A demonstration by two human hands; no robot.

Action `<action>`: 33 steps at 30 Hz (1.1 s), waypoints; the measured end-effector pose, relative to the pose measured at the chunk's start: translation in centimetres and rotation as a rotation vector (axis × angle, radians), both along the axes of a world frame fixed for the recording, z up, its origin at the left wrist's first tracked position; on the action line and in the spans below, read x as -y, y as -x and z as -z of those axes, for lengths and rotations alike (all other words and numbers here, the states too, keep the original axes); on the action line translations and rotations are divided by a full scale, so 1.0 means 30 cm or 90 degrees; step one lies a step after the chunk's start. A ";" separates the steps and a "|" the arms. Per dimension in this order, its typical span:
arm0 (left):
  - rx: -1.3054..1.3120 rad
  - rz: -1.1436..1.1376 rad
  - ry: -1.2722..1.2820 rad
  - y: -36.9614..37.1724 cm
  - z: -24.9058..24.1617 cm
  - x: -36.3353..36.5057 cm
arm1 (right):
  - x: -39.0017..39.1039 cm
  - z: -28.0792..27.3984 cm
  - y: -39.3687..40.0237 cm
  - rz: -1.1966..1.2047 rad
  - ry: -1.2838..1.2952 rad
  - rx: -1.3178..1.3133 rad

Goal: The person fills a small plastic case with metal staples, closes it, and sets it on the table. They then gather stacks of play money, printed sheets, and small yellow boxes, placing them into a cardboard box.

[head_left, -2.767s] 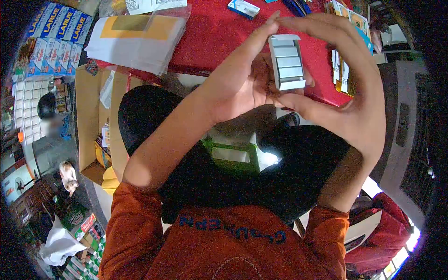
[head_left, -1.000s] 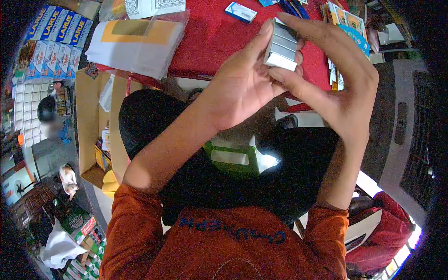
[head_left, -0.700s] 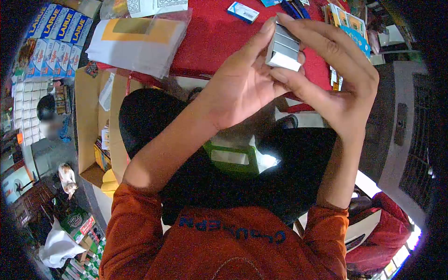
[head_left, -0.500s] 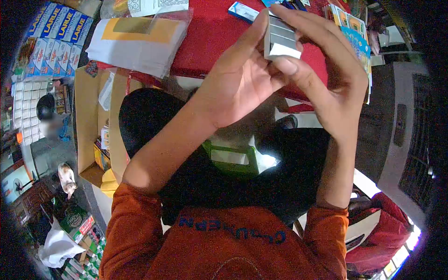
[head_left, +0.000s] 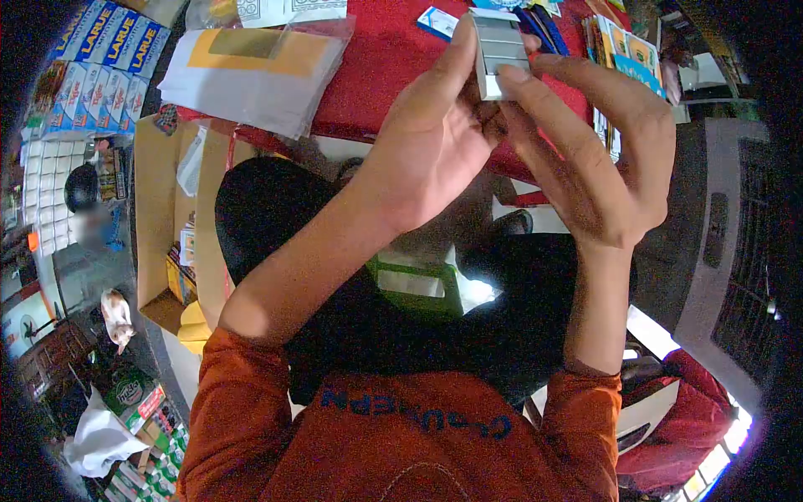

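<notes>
A small grey block [head_left: 502, 50], crossed by thin lines and with pale edges, is held up over the red table. My left hand [head_left: 427, 151] grips it, thumb along its left side and the other fingers behind. From the right, my right hand [head_left: 602, 155] has a fingertip on the lower part of its face and another finger below it, closed on that end. The remaining right fingers are bent and raised apart from the block. Behind it lie a small blue-and-white box [head_left: 438, 23] and a dark blue item [head_left: 542, 29].
A plastic-wrapped stack of white and yellow paper [head_left: 251, 71] lies on the red tabletop [head_left: 368, 75]. Colourful cards [head_left: 631, 54] stand at the right. Below left is an open cardboard box [head_left: 159, 217]; beer cartons [head_left: 109, 42] are stacked beyond. A cat [head_left: 117, 318] is on the floor.
My right hand has shifted its fingers: a fingertip now rests higher on the block's face, and the upper fingers have come down from its top. The block now faces the camera more squarely.
</notes>
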State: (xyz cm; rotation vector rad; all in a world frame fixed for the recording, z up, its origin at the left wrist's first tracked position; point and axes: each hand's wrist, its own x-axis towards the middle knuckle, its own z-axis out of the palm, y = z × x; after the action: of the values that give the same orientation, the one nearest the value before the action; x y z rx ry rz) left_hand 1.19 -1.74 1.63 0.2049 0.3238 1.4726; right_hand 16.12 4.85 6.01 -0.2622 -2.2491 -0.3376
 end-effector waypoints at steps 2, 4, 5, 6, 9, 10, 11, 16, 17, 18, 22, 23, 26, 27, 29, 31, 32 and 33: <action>0.004 0.011 0.009 -0.008 0.006 -0.007 | -0.001 0.006 -0.002 0.010 -0.026 -0.011; -0.123 -0.120 -0.085 -0.038 0.022 -0.025 | -0.001 0.015 -0.001 0.011 -0.014 -0.041; -0.123 -0.120 -0.085 -0.033 0.026 -0.025 | -0.001 0.017 0.000 0.012 0.000 -0.071; -0.140 -0.118 -0.096 -0.025 0.022 -0.024 | -0.004 0.016 -0.001 0.011 -0.001 -0.070; -0.198 -0.076 -0.141 0.052 0.050 -0.033 | -0.029 0.023 -0.020 -0.019 0.074 -0.098; -0.240 -0.038 -0.175 0.095 0.061 -0.042 | -0.051 0.033 -0.030 -0.061 0.133 -0.082; -0.240 -0.038 -0.175 0.139 0.066 -0.050 | -0.066 0.038 -0.032 -0.104 0.192 -0.066; -0.362 -0.083 -0.055 0.129 0.074 -0.044 | -0.062 0.063 -0.021 -0.119 0.281 -0.041; -0.362 -0.083 -0.055 0.115 0.066 -0.037 | -0.055 0.071 -0.013 -0.078 0.367 -0.057; -0.377 -0.126 -0.020 0.103 0.049 -0.032 | -0.050 0.080 -0.008 -0.037 0.453 -0.073; -0.465 -0.166 0.034 0.088 0.040 -0.031 | -0.065 0.113 0.007 -0.107 0.747 -0.185; -0.465 -0.168 0.033 0.086 0.046 -0.031 | -0.063 0.112 0.012 -0.109 0.746 -0.185; -0.503 -0.154 0.002 0.083 0.058 -0.033 | -0.056 0.103 0.027 -0.007 0.798 -0.220; -0.526 -0.141 0.004 0.086 0.056 -0.035 | -0.060 0.105 0.028 -0.012 0.843 -0.232; -0.550 -0.126 0.005 0.090 0.045 -0.035 | -0.070 0.109 0.023 -0.016 0.888 -0.246; -0.726 -0.135 -0.016 0.101 0.013 -0.035 | -0.092 0.112 0.007 -0.061 0.969 -0.304; -0.726 -0.133 -0.018 0.116 0.019 -0.038 | -0.111 0.114 -0.008 -0.059 0.969 -0.305; -0.898 -0.243 -0.073 0.141 0.032 -0.046 | -0.133 0.117 -0.027 -0.074 0.965 -0.339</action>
State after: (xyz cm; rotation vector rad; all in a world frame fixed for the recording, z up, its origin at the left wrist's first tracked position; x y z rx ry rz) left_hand -3.04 -0.34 0.68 1.3408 1.4604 1.4959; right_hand 16.94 8.85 2.52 -0.8406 -1.5378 1.3942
